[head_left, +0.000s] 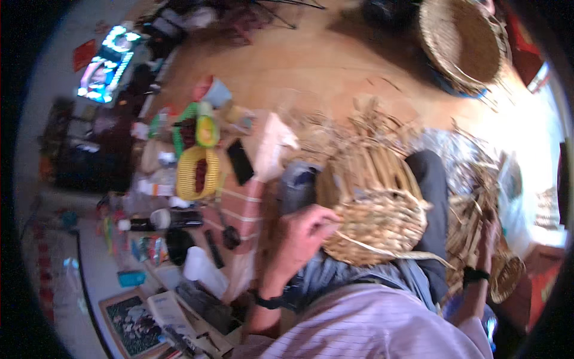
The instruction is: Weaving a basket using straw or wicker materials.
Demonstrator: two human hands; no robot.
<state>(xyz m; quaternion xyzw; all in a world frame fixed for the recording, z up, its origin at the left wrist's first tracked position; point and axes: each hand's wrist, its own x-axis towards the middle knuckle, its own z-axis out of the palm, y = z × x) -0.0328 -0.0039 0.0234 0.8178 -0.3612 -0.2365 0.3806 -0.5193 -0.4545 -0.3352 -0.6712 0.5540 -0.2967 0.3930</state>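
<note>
Overall blur; glare at right.

Near the right edge of the cloth-covered table (244, 206), 1 black phone (240, 161) lies beside 1 yellow basket (186, 175).

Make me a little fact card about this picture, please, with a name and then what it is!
Left hand: at the edge of a woven piece
Woven piece: in the person's lap, long strips spreading from its far side
Right hand: out among dried strips; grip unclear
Upper right: big round basket
Left side: yellow basket, black flat rectangle
</note>
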